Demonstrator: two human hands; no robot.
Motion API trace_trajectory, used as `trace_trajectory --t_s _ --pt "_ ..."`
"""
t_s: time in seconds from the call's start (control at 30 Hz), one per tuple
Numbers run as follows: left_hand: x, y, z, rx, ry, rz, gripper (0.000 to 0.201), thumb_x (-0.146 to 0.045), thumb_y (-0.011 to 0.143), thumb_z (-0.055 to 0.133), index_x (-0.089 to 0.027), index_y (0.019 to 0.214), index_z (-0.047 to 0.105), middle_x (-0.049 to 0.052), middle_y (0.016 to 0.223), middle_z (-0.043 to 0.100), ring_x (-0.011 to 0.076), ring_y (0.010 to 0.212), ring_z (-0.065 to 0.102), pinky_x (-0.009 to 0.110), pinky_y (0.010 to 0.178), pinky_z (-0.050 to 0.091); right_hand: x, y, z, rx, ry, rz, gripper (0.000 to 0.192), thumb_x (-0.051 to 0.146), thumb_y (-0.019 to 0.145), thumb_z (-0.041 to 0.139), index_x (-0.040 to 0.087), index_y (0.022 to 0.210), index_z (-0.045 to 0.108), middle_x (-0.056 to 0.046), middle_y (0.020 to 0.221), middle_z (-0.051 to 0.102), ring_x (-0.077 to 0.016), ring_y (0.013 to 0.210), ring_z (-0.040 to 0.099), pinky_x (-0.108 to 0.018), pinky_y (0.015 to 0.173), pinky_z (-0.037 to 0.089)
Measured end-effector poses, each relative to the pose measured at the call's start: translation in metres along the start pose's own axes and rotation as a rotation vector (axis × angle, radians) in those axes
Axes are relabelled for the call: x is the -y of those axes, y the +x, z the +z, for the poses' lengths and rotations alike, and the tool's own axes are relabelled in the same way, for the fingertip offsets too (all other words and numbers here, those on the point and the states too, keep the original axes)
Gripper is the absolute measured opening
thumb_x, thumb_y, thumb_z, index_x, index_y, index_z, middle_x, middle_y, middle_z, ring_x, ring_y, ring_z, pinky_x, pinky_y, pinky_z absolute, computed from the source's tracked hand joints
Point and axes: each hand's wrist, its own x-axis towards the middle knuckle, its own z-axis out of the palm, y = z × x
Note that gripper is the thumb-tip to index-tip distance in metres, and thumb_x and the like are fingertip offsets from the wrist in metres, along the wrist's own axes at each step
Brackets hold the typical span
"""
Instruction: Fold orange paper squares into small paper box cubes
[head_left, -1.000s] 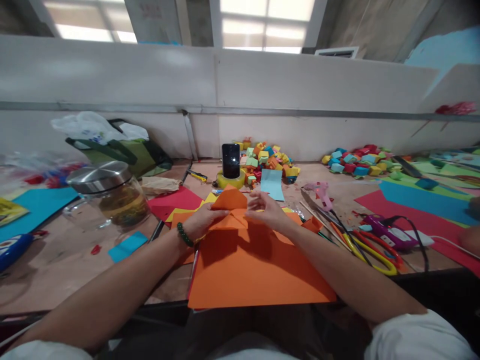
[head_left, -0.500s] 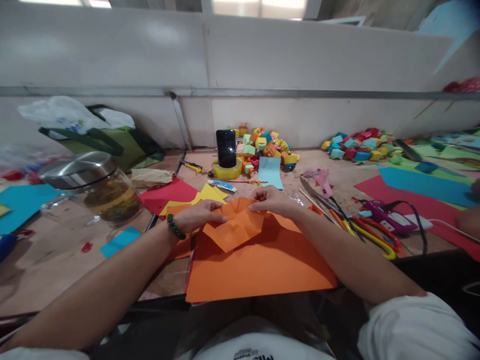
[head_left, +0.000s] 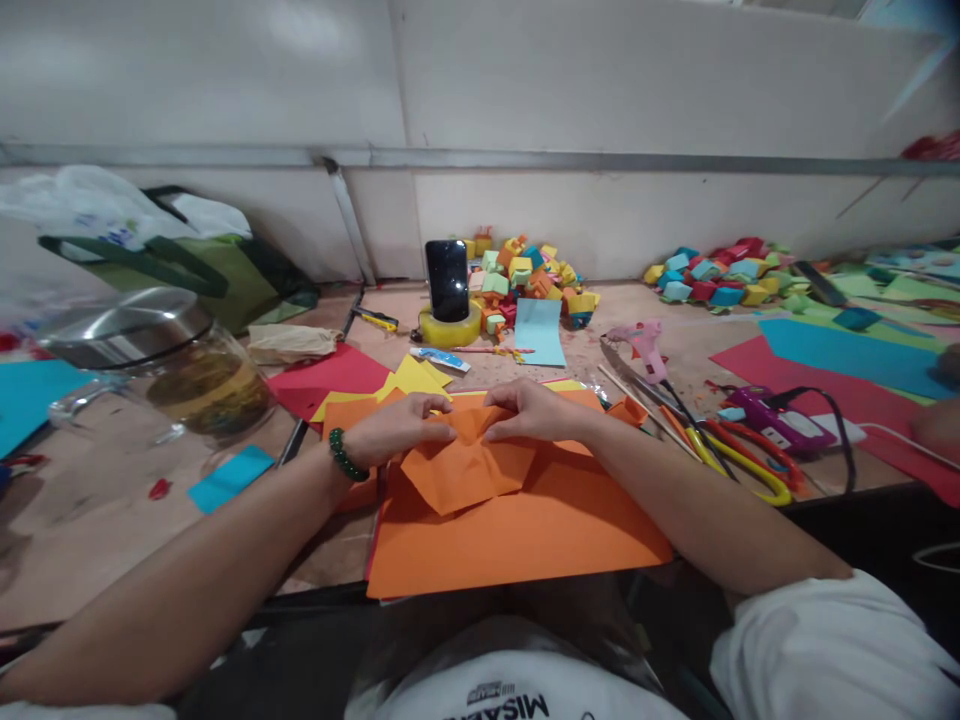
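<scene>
Between my hands is a creased, partly folded sheet of orange paper point(head_left: 465, 475), raised a little over a stack of larger orange sheets point(head_left: 517, 555) at the table's front edge. My left hand point(head_left: 397, 430), with a green bead bracelet on the wrist, pinches its upper left side between thumb and fingers. The fingers of my right hand point(head_left: 536, 412) are closed on its upper right side, thumb on top. Folds gather toward the middle of the paper between both thumbs. Yellow sheets point(head_left: 416, 377) and a red sheet point(head_left: 337, 378) lie just beyond my left hand.
A phone point(head_left: 448, 282) stands on a yellow tape roll point(head_left: 450, 328) beside a heap of small paper cubes point(head_left: 525, 275). Left is a glass teapot point(head_left: 210, 390). On the right lie a pink glue gun point(head_left: 643, 345), scissors point(head_left: 742, 460) and a purple power strip point(head_left: 780, 425). Another person's hand point(head_left: 937, 430) shows far right.
My right hand has shifted left and inward along the orange paper, closer to my left hand. The paper's middle is more gathered. The view has tilted down slightly.
</scene>
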Motion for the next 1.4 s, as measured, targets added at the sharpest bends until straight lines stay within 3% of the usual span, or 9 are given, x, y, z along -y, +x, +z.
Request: trace_trajectory --t_s 0.13,0.3,0.5,0.73,0.83,1.0,1.13,1.3,1.4 --pt "-0.002 -0.002 -0.001 -0.006 -0.021 0.027 0.039 -0.03 0.055 0.075 -0.017 0.086 0.057 -0.004 0.066 0.059 0.0128 0.058 0.056 0.022 0.052 0.042 0.0 -0.002 -0.004 0.013 -0.017 -0.041 0.022 0.035 0.069 0.068 0.017 0.068 0.056 0.005 0.062 0.049 -0.0092 0.059 0.042 -0.022 0.053 0.032" --pt "-0.001 -0.001 0.0 -0.019 0.026 0.126 0.031 -0.032 0.055 0.075 -0.016 0.077 0.061 -0.002 0.067 0.06 0.0151 0.064 0.058 0.023 0.056 0.045 0.009 -0.003 -0.001 -0.029 -0.116 0.043 0.036 0.049 0.064 0.073 0.016 0.069 0.058 0.005 0.062 0.045 -0.0093 0.06 0.04 -0.023 0.052 0.027" --pt "-0.005 -0.003 0.002 0.015 0.003 0.117 0.028 -0.033 0.058 0.073 -0.016 0.077 0.061 -0.002 0.07 0.06 0.0149 0.065 0.057 0.024 0.058 0.045 0.005 0.0 0.003 -0.05 0.024 0.126 0.039 0.044 0.066 0.071 0.018 0.053 0.047 0.008 0.049 0.034 -0.0054 0.048 0.029 -0.023 0.046 0.02" --pt "0.007 0.003 0.001 0.016 -0.086 0.083 0.044 -0.035 0.059 0.076 -0.016 0.094 0.058 -0.001 0.078 0.064 0.015 0.068 0.061 0.024 0.06 0.044 0.004 0.001 0.003 -0.014 0.215 0.057 0.03 0.043 0.065 0.073 0.016 0.078 0.069 0.003 0.063 0.057 -0.0094 0.058 0.047 -0.022 0.052 0.035" --pt "0.005 0.002 0.004 0.015 -0.158 0.089 0.041 -0.033 0.057 0.077 -0.017 0.088 0.055 0.0 0.078 0.066 0.015 0.069 0.062 0.025 0.063 0.046 0.0 0.002 0.004 -0.032 0.199 -0.001 0.027 0.038 0.066 0.072 0.015 0.081 0.071 0.003 0.065 0.059 -0.0105 0.062 0.05 -0.022 0.055 0.038" --pt "-0.001 -0.003 0.006 -0.024 -0.199 0.088 0.041 -0.031 0.055 0.075 -0.02 0.084 0.048 -0.005 0.068 0.06 0.0111 0.056 0.056 0.021 0.053 0.039 -0.008 0.003 0.001 -0.06 0.27 0.003 0.025 0.033 0.066 0.069 0.018 0.086 0.068 0.001 0.076 0.063 -0.0131 0.071 0.055 -0.024 0.063 0.043" --pt "0.001 -0.002 0.009 0.01 -0.229 0.11 0.037 -0.034 0.058 0.073 -0.02 0.082 0.048 -0.004 0.066 0.058 0.012 0.058 0.056 0.022 0.053 0.04 -0.002 0.0 0.0 -0.065 0.23 0.037 0.025 0.028 0.065 0.069 0.019 0.087 0.064 0.002 0.078 0.063 -0.0128 0.073 0.057 -0.023 0.064 0.044" --pt "0.001 0.001 0.013 -0.067 -0.09 0.225 0.029 -0.031 0.054 0.071 -0.018 0.074 0.054 -0.001 0.077 0.063 0.0157 0.074 0.058 0.027 0.067 0.048 0.006 -0.001 0.001 -0.026 0.159 0.071 0.02 0.032 0.066 0.071 0.016 0.076 0.066 0.002 0.069 0.061 -0.0112 0.064 0.054 -0.022 0.058 0.041" --pt "0.0 0.001 0.012 -0.087 -0.029 0.198 0.028 -0.031 0.054 0.069 -0.018 0.075 0.055 -0.001 0.077 0.063 0.0157 0.071 0.058 0.026 0.063 0.047 0.001 0.002 0.002 -0.032 0.219 0.089 0.02 0.032 0.065 0.072 0.015 0.074 0.067 0.003 0.063 0.061 -0.0102 0.059 0.053 -0.022 0.055 0.041"
